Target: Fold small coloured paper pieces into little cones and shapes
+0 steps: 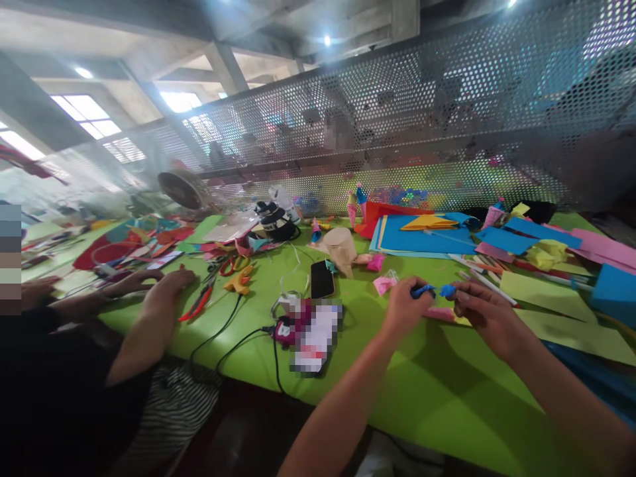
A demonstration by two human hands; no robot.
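Note:
My left hand (pixel 408 303) is closed around a dark blue piece (pixel 422 291), perhaps twisted paper, whose tip points right. Just across a small gap, my right hand (pixel 479 306) pinches a crumpled bright blue piece of paper (pixel 447 290) between thumb and fingers. Both hands are held above the green table. Below them lies a pink paper strip (pixel 439 314), partly hidden. Left of my left hand is a small pink paper piece in clear wrapping (pixel 384 283). Yellow-green paper sheets (pixel 546 295) lie by my right hand.
A glue gun (pixel 239 281), red-handled pliers (pixel 197 301), a phone (pixel 317 338) and a black phone (pixel 322 279) with cables lie to the left. Another person's arm (pixel 149 315) rests on the table there. Blue sheets (pixel 427 240) are stacked behind; a perforated metal screen (pixel 318 132) stands beyond.

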